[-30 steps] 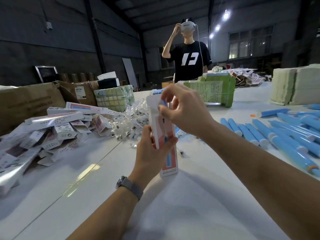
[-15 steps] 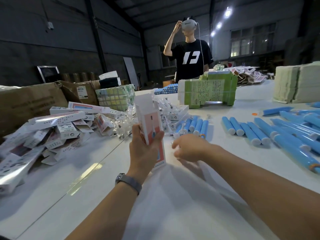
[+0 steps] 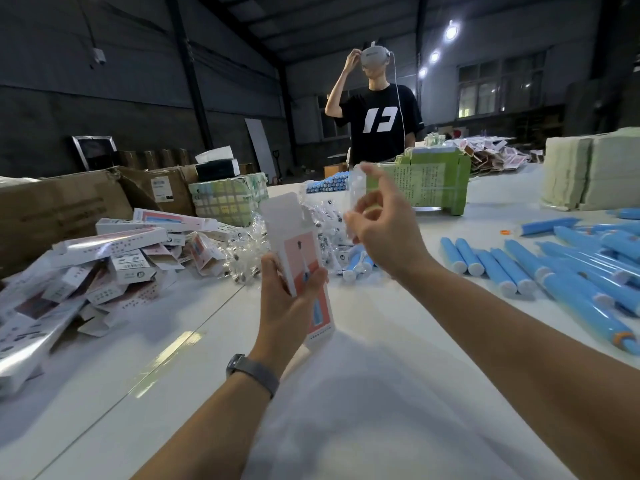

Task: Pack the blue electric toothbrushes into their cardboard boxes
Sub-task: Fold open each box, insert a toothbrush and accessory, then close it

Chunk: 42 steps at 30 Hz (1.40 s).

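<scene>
My left hand (image 3: pixel 289 299) grips a tall white and pink toothbrush box (image 3: pixel 298 251) upright over the table, its top flap open. To the right of the box's top, my right hand (image 3: pixel 384 226) pinches a small clear plastic packet (image 3: pixel 356 188) that is blurred. Blue electric toothbrushes (image 3: pixel 561 271) lie in rows on the white table at the right. A few more blue toothbrushes (image 3: pixel 356 263) lie just behind the box. Whether a toothbrush sits inside the box is hidden.
A heap of printed boxes (image 3: pixel 114 258) covers the left of the table (image 3: pixel 207 393), with clear packets (image 3: pixel 247 251) beside it. Brown cartons (image 3: pixel 62 209), a green box stack (image 3: pixel 433 181) and pale stacks (image 3: pixel 592 171) stand farther back. A person in a black shirt (image 3: pixel 379 119) stands across.
My right hand left the box top, dipped toward the table behind it, and has come up holding a clear packet. The box stays upright in my left hand, shifted slightly left.
</scene>
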{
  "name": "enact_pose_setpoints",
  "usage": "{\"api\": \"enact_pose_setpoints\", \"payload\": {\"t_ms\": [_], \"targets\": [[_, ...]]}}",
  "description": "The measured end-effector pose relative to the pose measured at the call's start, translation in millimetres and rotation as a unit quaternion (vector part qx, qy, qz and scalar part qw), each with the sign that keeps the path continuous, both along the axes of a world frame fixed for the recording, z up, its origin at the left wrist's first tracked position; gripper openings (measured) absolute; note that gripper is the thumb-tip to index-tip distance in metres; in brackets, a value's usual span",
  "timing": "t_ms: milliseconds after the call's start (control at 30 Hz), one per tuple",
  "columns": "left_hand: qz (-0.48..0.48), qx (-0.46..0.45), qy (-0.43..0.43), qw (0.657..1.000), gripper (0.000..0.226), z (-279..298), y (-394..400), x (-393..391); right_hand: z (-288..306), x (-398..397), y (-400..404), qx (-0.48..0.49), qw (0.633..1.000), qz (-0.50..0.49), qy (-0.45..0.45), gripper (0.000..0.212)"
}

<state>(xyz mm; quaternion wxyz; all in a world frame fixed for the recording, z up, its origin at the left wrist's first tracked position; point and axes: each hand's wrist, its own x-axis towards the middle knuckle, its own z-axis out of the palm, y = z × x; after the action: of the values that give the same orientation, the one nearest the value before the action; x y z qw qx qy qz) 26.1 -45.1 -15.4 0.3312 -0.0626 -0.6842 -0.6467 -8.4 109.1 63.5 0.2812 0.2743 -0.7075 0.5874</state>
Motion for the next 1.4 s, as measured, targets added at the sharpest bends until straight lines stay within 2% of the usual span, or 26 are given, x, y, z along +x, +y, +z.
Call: {"api": "enact_pose_setpoints", "payload": {"t_ms": [67,100,300,467,667,800,867,1100,1300,1400], "targets": [[-0.038,0.072,-0.001,0.997,0.032,2.0,3.8,1.4,12.5,11.3,-5.4,-0.068,0.996,0.047,0.02,0.064],[-0.045,0.081,-0.001,0.996,0.032,2.7,5.0,2.0,16.9,16.9,-8.3,-0.088,0.994,0.065,0.028,0.064],[-0.034,0.016,-0.016,0.999,0.037,2.6,9.9,6.3,26.0,32.2,-17.8,-0.106,0.988,0.097,0.058,0.07],[-0.029,-0.013,-0.01,0.999,0.038,3.4,11.0,5.6,25.1,32.9,-17.5,-0.033,0.992,0.042,0.113,0.05],[-0.036,-0.035,-0.012,0.999,0.039,0.7,10.8,5.0,14.4,32.6,-16.1,0.151,0.967,-0.061,0.196,0.034],[-0.028,-0.045,-0.005,0.999,0.04,0.6,9.4,2.4,11.4,28.2,-15.2,0.178,0.951,-0.099,0.232,0.02],[-0.022,-0.041,0.0,0.999,0.041,0.5,9.4,2.0,9.2,24.0,-13.9,0.201,0.945,-0.115,0.232,0.014],[-0.039,-0.034,0.018,0.999,0.041,0.6,8.6,1.2,0.0,18.2,-11.4,0.311,0.925,-0.117,0.183,0.046],[-0.066,-0.031,0.045,0.996,0.036,-0.1,9.6,4.4,8.1,19.0,-11.1,0.337,0.933,-0.062,0.107,0.035],[-0.065,-0.053,0.065,0.994,0.029,-1.2,10.1,5.5,8.2,19.8,-9.1,0.333,0.936,-0.05,0.108,0.026]]}}
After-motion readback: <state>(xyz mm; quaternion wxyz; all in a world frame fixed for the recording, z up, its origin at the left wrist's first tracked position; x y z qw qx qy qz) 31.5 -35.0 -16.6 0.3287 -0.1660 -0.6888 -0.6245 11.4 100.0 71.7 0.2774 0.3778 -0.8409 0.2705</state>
